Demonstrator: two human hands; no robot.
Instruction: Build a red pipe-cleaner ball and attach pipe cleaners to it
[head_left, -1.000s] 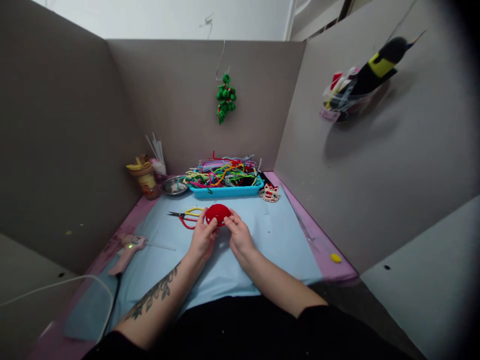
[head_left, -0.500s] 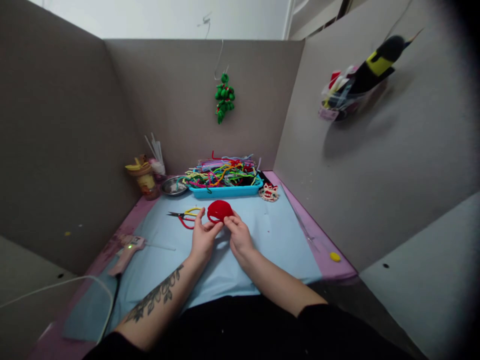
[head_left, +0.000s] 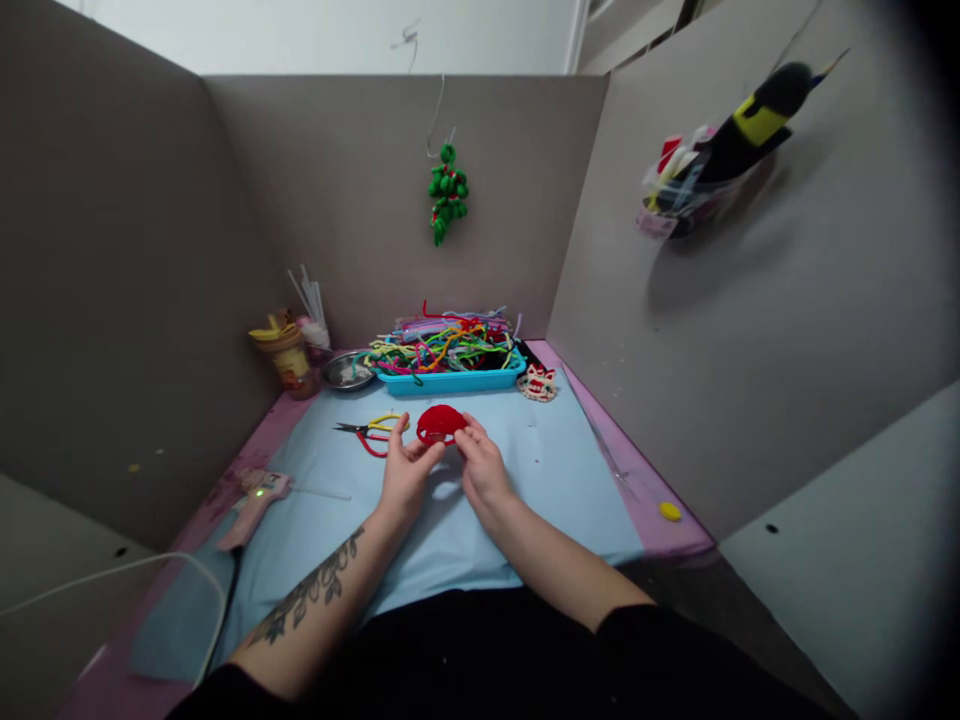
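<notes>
A round red pipe-cleaner coil (head_left: 439, 423) is held just above the light blue mat (head_left: 555, 470), between both hands. My left hand (head_left: 406, 470) pinches its left edge with thumb and fingers. My right hand (head_left: 481, 465) grips its right edge, fingers curled. Small scissors (head_left: 369, 430) with yellow and red handles lie on the mat just left of the coil.
A blue tray (head_left: 450, 380) heaped with coloured pipe cleaners sits behind the hands. Left of it are a metal dish (head_left: 348, 371) and a jar (head_left: 289, 360). A pink glue gun (head_left: 251, 500) lies at the left edge. Grey partition walls enclose the desk; a green ornament (head_left: 448, 192) hangs at the back.
The red coil has tilted flatter and the fingers have shifted slightly on its edges. Both hands stay in about the same place.
</notes>
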